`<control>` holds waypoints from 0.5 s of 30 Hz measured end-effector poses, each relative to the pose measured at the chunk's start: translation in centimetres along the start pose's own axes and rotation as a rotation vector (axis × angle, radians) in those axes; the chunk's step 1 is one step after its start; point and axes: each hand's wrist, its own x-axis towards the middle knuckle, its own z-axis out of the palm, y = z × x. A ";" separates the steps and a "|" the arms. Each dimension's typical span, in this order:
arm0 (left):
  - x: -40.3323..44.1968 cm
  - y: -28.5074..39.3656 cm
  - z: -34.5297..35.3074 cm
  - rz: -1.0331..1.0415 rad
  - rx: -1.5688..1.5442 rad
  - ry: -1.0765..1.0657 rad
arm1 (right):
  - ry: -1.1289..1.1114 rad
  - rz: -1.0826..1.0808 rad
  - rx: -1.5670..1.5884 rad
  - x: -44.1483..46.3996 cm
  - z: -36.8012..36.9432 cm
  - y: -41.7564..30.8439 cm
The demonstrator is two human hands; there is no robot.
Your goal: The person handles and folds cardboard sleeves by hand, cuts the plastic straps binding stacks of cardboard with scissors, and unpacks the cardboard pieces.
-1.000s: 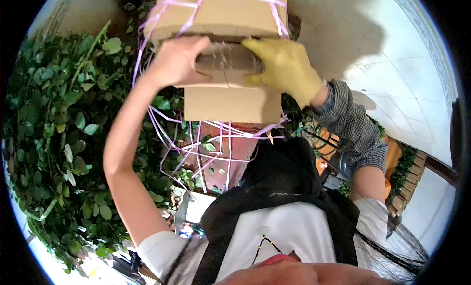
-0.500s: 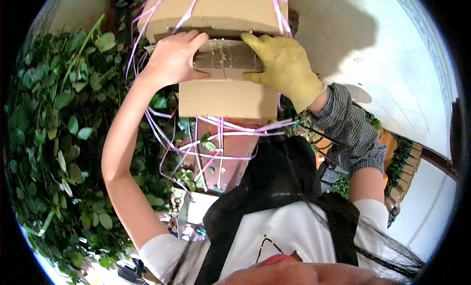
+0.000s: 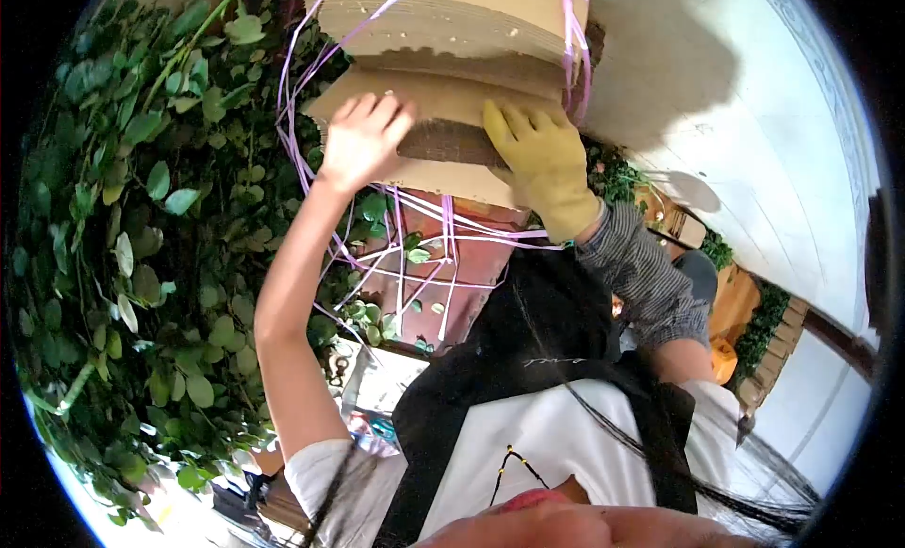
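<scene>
A stack of flat cardboard sheets (image 3: 452,141) is held between my two hands, its layered dark edge facing me. My bare left hand (image 3: 366,141) grips the left side, fingers over the top and slightly blurred; its thumb is hard to make out. On the right side, my right hand (image 3: 545,166) in a yellow rubber glove clasps the stack, fingers on top. Right behind lies a thicker pile of cardboard (image 3: 452,25), with purple plastic string (image 3: 577,39) around it. I cannot tell whether the held stack touches that pile.
Dense leafy green stems (image 3: 141,237) fill the left side. Below the cardboard, loose strands of purple and white string (image 3: 448,237) cross a reddish surface (image 3: 429,308) with scattered leaves. A pale floor (image 3: 754,105) spreads at the right, with an orange object (image 3: 723,359) lower down.
The held stack has tipped, so more of its top face and less of its near face shows. My left hand has moved right and slightly down; my gloved hand has shifted slightly down.
</scene>
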 end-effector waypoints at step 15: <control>-6.7 5.9 8.6 -0.130 0.024 0.513 | 0.444 -0.051 -0.210 -4.9 9.1 -2.6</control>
